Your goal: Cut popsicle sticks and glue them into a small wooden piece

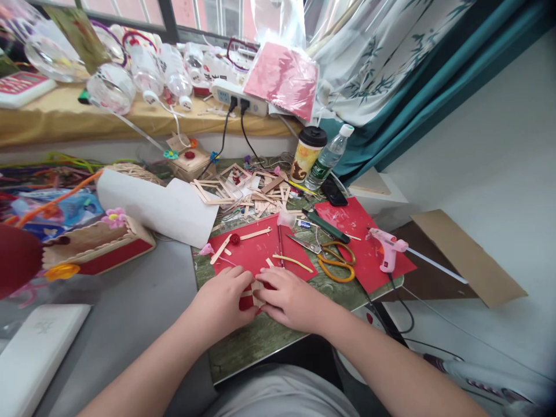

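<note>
Near the table's front edge, my left hand (pixel 228 296) and my right hand (pixel 289 295) grip a small red and pale wooden piece (pixel 247 298) from both sides. The fingers of both hands are curled against it and cover much of it. Just beyond them lies a red sheet (pixel 256 240) with wooden sticks (pixel 256 233), a dark red rose (pixel 235 238) and a yellow-green strip (pixel 293 262) on it. Scissors with orange handles (pixel 336 263) rest to the right of my right hand.
A pink glue gun (pixel 388 248) lies on another red sheet (pixel 369 272) at the right. Behind are a green cutter (pixel 325 225), a heap of sticks (pixel 260 200), a lidded cup (pixel 308 153) and a water bottle (pixel 329 157). A wooden box (pixel 104 255) stands left.
</note>
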{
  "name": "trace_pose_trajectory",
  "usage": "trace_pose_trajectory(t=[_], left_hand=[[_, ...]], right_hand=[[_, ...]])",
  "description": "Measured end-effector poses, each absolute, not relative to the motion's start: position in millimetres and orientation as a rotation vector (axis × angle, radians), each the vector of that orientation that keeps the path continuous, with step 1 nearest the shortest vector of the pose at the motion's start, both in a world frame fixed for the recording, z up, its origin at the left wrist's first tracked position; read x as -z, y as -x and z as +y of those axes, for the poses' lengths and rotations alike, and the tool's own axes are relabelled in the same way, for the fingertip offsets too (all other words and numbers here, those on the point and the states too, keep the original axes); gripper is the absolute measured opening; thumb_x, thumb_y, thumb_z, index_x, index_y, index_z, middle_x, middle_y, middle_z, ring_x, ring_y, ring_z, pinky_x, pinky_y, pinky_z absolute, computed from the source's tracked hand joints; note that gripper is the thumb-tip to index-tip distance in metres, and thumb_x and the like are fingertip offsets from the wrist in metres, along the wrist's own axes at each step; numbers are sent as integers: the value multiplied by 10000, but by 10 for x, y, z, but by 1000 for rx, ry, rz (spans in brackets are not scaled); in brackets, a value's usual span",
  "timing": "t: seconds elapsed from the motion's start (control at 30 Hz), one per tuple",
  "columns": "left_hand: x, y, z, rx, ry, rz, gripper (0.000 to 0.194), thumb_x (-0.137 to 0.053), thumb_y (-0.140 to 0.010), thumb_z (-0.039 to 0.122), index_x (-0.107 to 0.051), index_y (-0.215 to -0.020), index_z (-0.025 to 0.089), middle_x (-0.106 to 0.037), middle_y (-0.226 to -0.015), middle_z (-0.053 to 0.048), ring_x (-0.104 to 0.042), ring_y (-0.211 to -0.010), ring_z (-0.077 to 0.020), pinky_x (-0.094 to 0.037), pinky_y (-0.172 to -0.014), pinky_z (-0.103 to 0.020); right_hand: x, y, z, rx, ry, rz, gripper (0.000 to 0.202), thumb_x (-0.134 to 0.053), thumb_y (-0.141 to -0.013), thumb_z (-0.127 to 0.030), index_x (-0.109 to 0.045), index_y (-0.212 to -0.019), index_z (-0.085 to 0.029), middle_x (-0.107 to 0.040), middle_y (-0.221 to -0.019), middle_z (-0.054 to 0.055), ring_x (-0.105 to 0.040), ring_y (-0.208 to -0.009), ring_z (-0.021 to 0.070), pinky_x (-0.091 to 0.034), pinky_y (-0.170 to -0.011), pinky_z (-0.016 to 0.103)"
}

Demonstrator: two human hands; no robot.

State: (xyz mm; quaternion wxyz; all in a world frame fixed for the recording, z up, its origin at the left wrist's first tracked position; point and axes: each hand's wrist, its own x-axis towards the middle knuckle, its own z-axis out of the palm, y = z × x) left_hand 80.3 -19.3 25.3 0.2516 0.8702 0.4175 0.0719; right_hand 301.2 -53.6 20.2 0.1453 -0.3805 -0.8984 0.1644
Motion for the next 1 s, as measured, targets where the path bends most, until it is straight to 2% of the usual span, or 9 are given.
trace_pose_trajectory(t=[0.17, 0.33, 0.4, 0.5, 0.57, 0.63, 0.73, 0.87, 1.0], left_hand=[[-248, -812, -177, -173, -2357, 1138, 182, -666, -776, 308, -584, -921, 233, -621, -909, -42, -609, -860, -235, -434, -693, -329], [-266, -824, -207, -183, -2366, 1131, 212, -655, -763, 258, -561, -950, 230, -636, -901, -45, -610, -873, -244, -442, -723, -337], [-282, -825, -232, -208, -2358, 1122, 231, -637, -769, 239, -551, -984, 225, -641, -920, -50, -611, -897, -247, -448, -753, -341], [-319, -802, -242, -238, -2315, 1118, 259, -627, -793, 254, -535, -1033, 220, -644, -990, -64, -612, -949, -250, -457, -806, -346], [-350, -758, -214, -225, -2266, 1146, 213, -621, -823, 295, -520, -995, 221, -637, -986, -59, -610, -919, -238, -454, -773, -335], [-375, -689, -159, -185, -2247, 1178, 189, -625, -839, 341, -509, -931, 223, -629, -950, -49, -599, -862, -225, -438, -719, -323], [-391, -572, -65, -113, -2311, 1179, 213, -676, -808, 360, -543, -898, 219, -628, -927, -49, -587, -846, -229, -425, -720, -325], [-372, -498, 10, -52, -2343, 1154, 209, -703, -785, 334, -593, -916, 213, -643, -908, -53, -589, -830, -227, -420, -719, -322], [-342, -508, 27, -24, -2328, 1148, 164, -673, -810, 351, -595, -854, 214, -642, -842, -43, -578, -756, -208, -410, -679, -311]], right_hand=[[-195, -2986, -527, -484, 1091, -2569, 116, -664, -911, -213, -713, -1013, -184, -629, -1276, 148, -561, -1253, 296, -417, -1150, 524], [-199, -2978, -551, -536, 1126, -2498, 123, -708, -866, -213, -705, -988, -199, -622, -1293, 140, -559, -1259, 293, -440, -1128, 516], [-191, -2988, -566, -590, 1143, -2471, 209, -733, -854, -243, -700, -1056, -199, -615, -1326, 140, -550, -1283, 293, -420, -1148, 515], [-173, -3021, -590, -663, 1154, -2407, 463, -743, -855, -262, -622, -1295, -184, -598, -1391, 153, -522, -1342, 292, -372, -1191, 520], [-167, -3050, -604, -680, 1163, -2341, 579, -761, -850, -287, -565, -1386, -186, -583, -1427, 156, -502, -1375, 297, -352, -1204, 533], [-168, -3075, -611, -681, 1187, -2281, 615, -790, -837, -340, -567, -1394, -203, -592, -1422, 148, -512, -1368, 303, -352, -1201, 545], [-171, -3081, -604, -657, 1247, -2240, 605, -801, -832, -377, -594, -1376, -212, -636, -1358, 135, -547, -1320, 307, -386, -1175, 544], [-141, -3013, -562, -628, 1208, -2267, 602, -806, -830, -363, -606, -1375, -204, -650, -1350, 131, -527, -1326, 307, -387, -1171, 537], [-89, -2929, -514, -647, 1124, -2316, 462, -824, -821, -326, -691, -1243, -196, -690, -1254, 117, -587, -1205, 268, -451, -1109, 478]])
